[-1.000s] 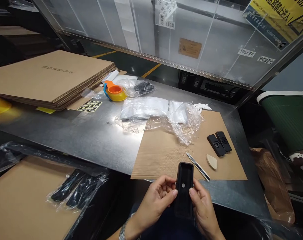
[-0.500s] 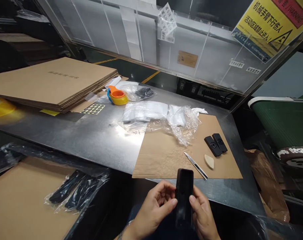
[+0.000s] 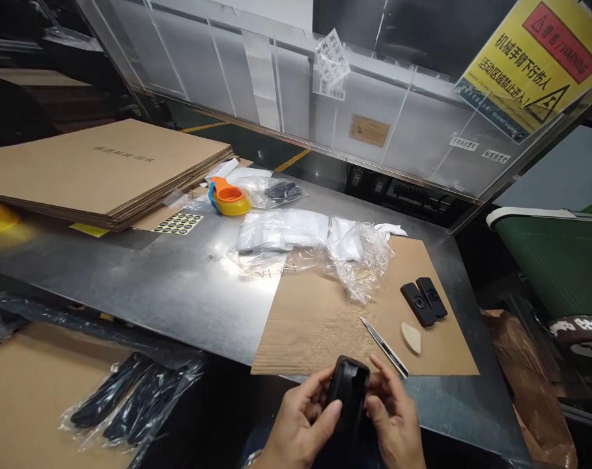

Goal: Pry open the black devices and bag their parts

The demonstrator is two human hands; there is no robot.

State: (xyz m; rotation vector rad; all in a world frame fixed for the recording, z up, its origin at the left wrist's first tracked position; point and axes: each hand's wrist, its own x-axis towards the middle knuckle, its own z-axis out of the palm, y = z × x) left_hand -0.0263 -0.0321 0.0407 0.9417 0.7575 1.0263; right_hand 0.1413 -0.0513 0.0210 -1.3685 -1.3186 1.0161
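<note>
a hollow, elongated black case with rounded corners (image 3: 347, 384) is held up at the near edge of the grey metal table (image 3: 188, 280). its left side is pinched by the left hand (image 3: 303, 420), with the thumb laid on the case and the fingers curled beside it. at its right side the right hand (image 3: 396, 423) is placed, the index finger stretched out and the thumb bent towards the case; whether the case is gripped by that hand too cannot be told. on the flat brown cardboard sheet (image 3: 315, 326) beyond, a slim silver-and-black cutter knife (image 3: 384, 347), a beige wedge-shaped pad (image 3: 411, 339) and two black rectangular blocks (image 3: 419, 304) are laid.
</note>
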